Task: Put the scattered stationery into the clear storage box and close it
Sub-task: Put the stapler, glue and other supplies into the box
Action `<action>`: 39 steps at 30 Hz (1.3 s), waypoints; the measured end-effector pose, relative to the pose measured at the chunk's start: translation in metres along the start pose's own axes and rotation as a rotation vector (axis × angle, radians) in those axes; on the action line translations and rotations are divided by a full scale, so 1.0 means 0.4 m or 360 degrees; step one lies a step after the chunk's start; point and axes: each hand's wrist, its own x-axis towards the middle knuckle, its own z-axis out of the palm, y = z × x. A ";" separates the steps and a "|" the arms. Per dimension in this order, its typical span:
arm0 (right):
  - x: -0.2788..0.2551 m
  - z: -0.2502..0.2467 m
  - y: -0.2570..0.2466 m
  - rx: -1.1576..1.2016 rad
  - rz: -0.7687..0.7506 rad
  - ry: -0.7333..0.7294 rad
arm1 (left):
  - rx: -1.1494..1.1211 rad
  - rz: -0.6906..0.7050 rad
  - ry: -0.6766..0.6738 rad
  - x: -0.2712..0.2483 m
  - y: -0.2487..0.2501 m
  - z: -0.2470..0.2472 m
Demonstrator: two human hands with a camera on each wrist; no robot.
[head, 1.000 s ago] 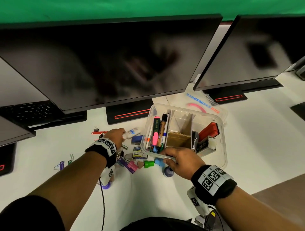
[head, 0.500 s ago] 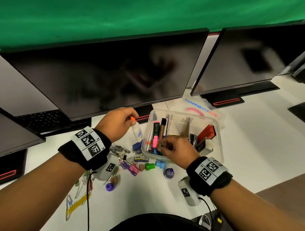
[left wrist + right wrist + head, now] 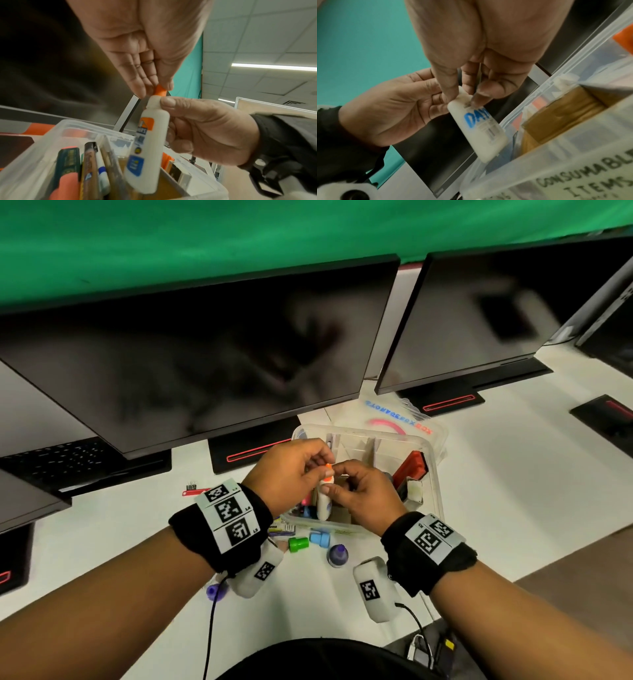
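A white glue bottle (image 3: 323, 503) with an orange cap (image 3: 160, 92) hangs upright over the front left of the clear storage box (image 3: 433, 474). My left hand (image 3: 291, 470) pinches the orange cap between thumb and fingertips. My right hand (image 3: 363, 494) pinches the bottle's shoulder just below the cap. In the right wrist view the bottle (image 3: 481, 132) shows blue lettering, with my right hand (image 3: 462, 97) on its top and my left hand (image 3: 393, 108) behind it. Markers (image 3: 85, 169) lie in the box's left compartment under the bottle (image 3: 147, 148).
The box lid (image 3: 404, 419) lies behind the box. A green cap (image 3: 298, 543), a blue piece (image 3: 320, 537), a purple piece (image 3: 337, 554) and another purple one (image 3: 215, 590) lie on the white desk in front. Two dark monitors (image 3: 205, 364) stand close behind. The desk edge runs at the front right.
My left hand carried the glue bottle from the desk left of the box to above it. My right hand left the box's front rim and took hold of the bottle's shoulder.
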 end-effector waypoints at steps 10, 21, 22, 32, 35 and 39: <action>-0.023 -0.227 0.053 -0.0809 0.0230 0.0128 | 0.0561 -0.0120 -0.0651 -0.018 -0.120 0.018; -0.017 -0.166 0.109 -0.1734 0.0522 -0.0343 | 0.0536 -0.0214 -0.0740 -0.036 -0.124 0.028; -0.016 -0.158 0.104 -0.1781 0.0551 -0.0364 | 0.0521 -0.0224 -0.0746 -0.037 -0.123 0.028; -0.004 -0.148 0.052 -0.1943 0.0753 -0.0418 | 0.0417 -0.0271 -0.0764 -0.038 -0.128 0.030; -0.004 -0.142 0.003 -0.1955 0.0569 -0.0265 | 0.0410 -0.0275 -0.0761 -0.036 -0.131 0.032; -0.043 -0.071 -0.064 -0.1603 -0.0146 -0.0482 | 0.0423 -0.0243 -0.0741 -0.034 -0.138 0.035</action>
